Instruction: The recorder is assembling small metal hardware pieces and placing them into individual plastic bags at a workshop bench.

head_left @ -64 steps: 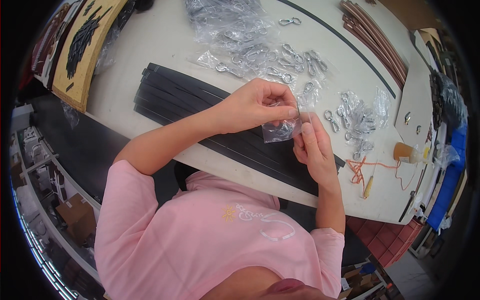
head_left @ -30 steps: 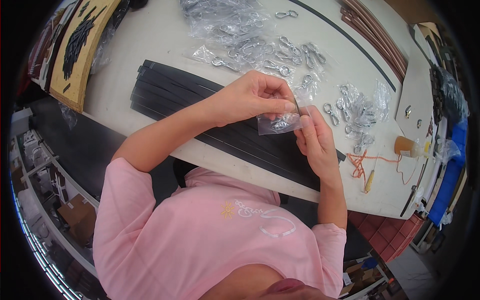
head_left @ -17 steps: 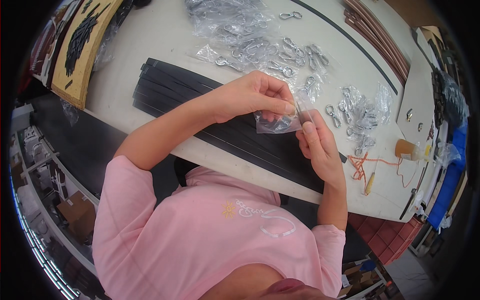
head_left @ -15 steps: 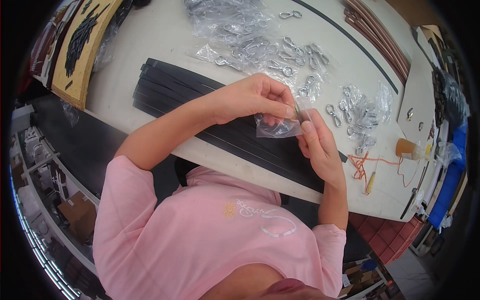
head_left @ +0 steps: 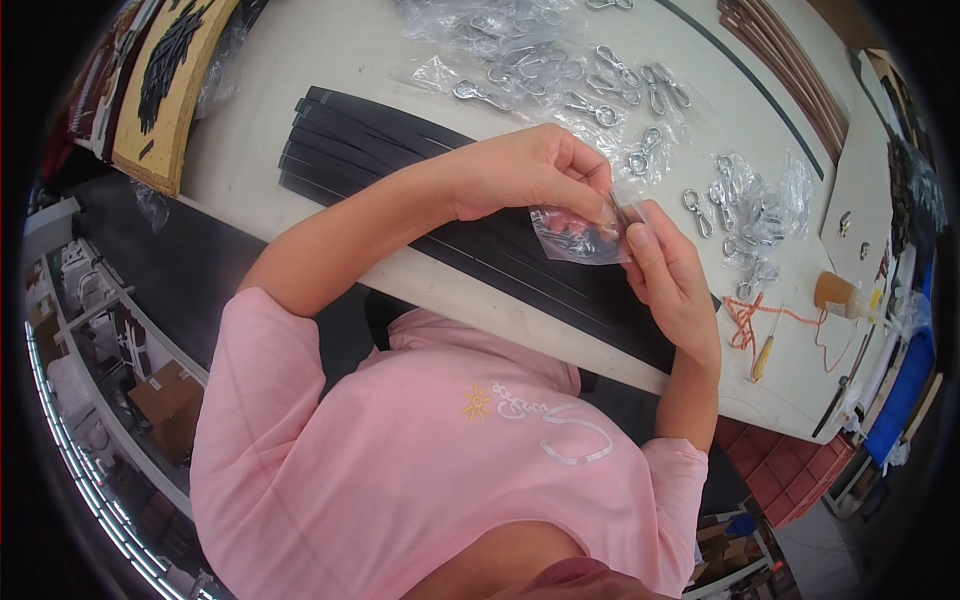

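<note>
A small clear plastic bag [head_left: 577, 240] hangs between my two hands over the black strips. My left hand [head_left: 550, 180] is closed, its thumb and fingers pinching the bag near its upper edge. Closed on the bag's right side is my right hand [head_left: 668, 265], thumb on top. A thin dark or metallic piece shows between the fingertips, too small to name. Beneath my hands lies a bundle of flat black strips [head_left: 350, 140], running diagonally across the table. Beyond them are metal snap hooks [head_left: 645, 150], some loose and some in clear bags.
Bagged snap hooks [head_left: 520, 45] are heaped at the back, and more [head_left: 750, 215] lie to the right. Orange cord [head_left: 740, 325], a yellow-handled tool [head_left: 763, 360] and an amber bottle [head_left: 838, 295] are at the right. A wooden tray [head_left: 150, 150] of black pieces stands far left.
The view has shifted, so the whole scene sits slightly farther right. Both hands keep their pinch on the bag, which is now gathered closer between them.
</note>
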Available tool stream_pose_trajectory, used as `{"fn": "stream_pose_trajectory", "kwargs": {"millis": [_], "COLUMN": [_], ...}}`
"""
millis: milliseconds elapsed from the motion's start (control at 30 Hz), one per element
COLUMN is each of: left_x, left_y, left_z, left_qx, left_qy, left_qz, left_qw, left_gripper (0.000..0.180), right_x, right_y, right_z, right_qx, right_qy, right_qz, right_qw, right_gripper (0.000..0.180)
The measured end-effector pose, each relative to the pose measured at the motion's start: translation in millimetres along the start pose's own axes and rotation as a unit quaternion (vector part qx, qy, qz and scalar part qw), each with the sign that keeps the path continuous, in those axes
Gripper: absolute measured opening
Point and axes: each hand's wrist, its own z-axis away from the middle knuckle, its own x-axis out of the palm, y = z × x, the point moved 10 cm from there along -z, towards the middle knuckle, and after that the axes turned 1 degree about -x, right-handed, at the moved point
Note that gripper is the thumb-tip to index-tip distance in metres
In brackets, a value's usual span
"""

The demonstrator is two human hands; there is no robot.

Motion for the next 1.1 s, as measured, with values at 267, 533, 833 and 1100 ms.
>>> {"fn": "stream_pose_trajectory", "kwargs": {"millis": [267, 533, 833, 1100], "left_x": [-3, -9, -3, -1], "left_y": [4, 30, 15, 13], "left_z": [1, 10, 9, 8], "left_qx": [-0.003, 0.062, 0.011, 0.007], "left_qy": [0.009, 0.037, -0.006, -0.013], "left_qz": [-0.045, 0.034, 0.101, 0.065], "left_qw": [0.999, 0.997, 0.995, 0.998], "left_gripper": [0.015, 0.014, 0.012, 0.014], "right_x": [0, -7, -3, -5], "right_y": [9, -1, -5, -7], "right_z": [-2, 1, 2, 0], "right_qx": [0.037, -0.017, -0.038, -0.045], "right_qy": [-0.038, 0.007, 0.013, 0.022], "right_qz": [-0.088, -0.121, -0.087, -0.086], "right_qw": [0.995, 0.992, 0.995, 0.995], "right_gripper": [0.026, 0.030, 0.033, 0.032]}}
